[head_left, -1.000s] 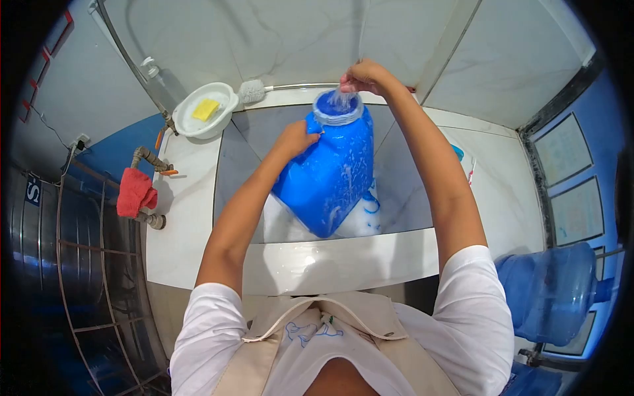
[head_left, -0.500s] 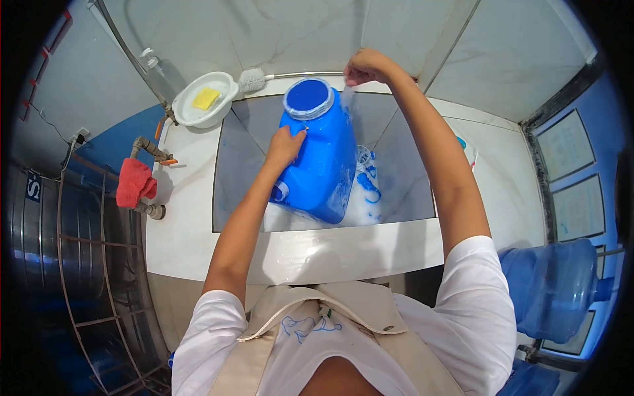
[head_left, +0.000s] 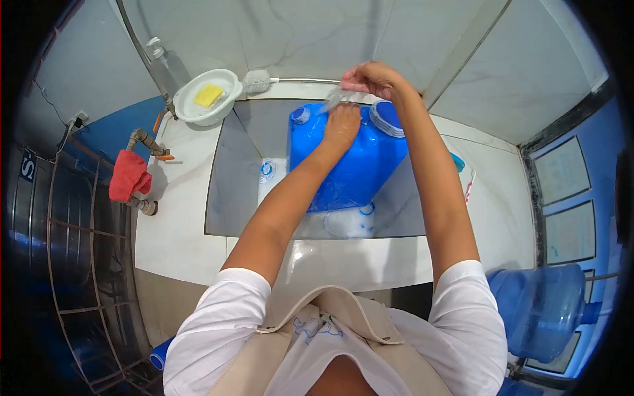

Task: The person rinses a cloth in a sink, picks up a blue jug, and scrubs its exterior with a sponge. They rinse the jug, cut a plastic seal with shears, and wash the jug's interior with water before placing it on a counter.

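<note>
A large blue water jug (head_left: 353, 175) stands in the grey sink (head_left: 231, 178). Its wide round cap (head_left: 387, 117) is on the right, and a smaller cap (head_left: 300, 116) is at the upper left. My left hand (head_left: 343, 127) is wrapped over the jug's top handle between the two caps. Above the jug's back edge, my right hand (head_left: 371, 79) pinches a piece of clear, crumpled plastic film (head_left: 335, 99), which hangs close to my left fingers. White items with blue markings (head_left: 350, 222) lie partly hidden under and beside the jug.
A white basin (head_left: 228, 109) with a yellow sponge (head_left: 209, 96) sits at the back left, near a pump bottle (head_left: 166, 66) and a long-handled brush (head_left: 257, 81). A red cloth (head_left: 129, 176) hangs on the pipe at left. Clear blue bottles (head_left: 538, 310) are at right.
The jug has been turned, so its wide cap moved from the upper left to the right and its small cap to the upper left. My left hand moved up and right with the handle.
</note>
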The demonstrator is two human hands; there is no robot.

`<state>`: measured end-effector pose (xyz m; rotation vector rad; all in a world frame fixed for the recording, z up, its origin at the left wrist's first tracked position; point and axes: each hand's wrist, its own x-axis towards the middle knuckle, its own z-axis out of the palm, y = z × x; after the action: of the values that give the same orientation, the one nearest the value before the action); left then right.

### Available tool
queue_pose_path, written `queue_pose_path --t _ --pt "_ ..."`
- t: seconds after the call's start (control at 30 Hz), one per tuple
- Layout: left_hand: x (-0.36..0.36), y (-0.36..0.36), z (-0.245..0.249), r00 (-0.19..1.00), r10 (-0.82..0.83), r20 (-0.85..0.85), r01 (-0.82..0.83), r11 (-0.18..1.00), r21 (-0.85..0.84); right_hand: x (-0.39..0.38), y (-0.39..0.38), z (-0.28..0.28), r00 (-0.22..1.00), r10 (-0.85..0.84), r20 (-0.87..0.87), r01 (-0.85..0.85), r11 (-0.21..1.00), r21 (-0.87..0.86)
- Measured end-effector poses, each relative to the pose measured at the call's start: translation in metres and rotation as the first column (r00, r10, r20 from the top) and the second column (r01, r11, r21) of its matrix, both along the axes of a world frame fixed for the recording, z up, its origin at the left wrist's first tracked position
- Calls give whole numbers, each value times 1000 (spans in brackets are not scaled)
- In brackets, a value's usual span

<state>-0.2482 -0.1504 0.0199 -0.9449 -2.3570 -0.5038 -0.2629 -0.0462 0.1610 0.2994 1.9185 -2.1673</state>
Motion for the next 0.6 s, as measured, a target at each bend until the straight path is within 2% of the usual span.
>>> queue_pose_path --t 0.1,0.23,0.3,0.33,0.4,0.5,0.57,0.6 --pt "2 13 3 996 -65 -53 63 997 -44 1 3 -3 1000 -15 -24 18 996 87" --pt "-5 20 5 986 -167 -31 167 986 2 0 7 -3 996 -68 -58 70 997 33" --pt "-18 24 0 975 -222 7 221 975 17 1 9 -2 998 70 -3 -68 973 221" --pt "-23 24 -3 974 -228 12 228 974 15 1 9 -3 998 63 1 -62 974 217" --pt "-31 17 -3 938 -312 154 293 947 131 -2 13 -5 996 89 3 -86 956 281" --pt "-39 2 9 934 -277 226 273 961 48 5 11 -1 999 36 22 -41 947 319" --pt "-41 -8 17 932 -260 252 242 965 100 5 10 1 998 32 60 -48 957 287" --pt "-48 -9 17 900 -287 329 258 958 129 5 10 1 996 59 67 -75 958 278"
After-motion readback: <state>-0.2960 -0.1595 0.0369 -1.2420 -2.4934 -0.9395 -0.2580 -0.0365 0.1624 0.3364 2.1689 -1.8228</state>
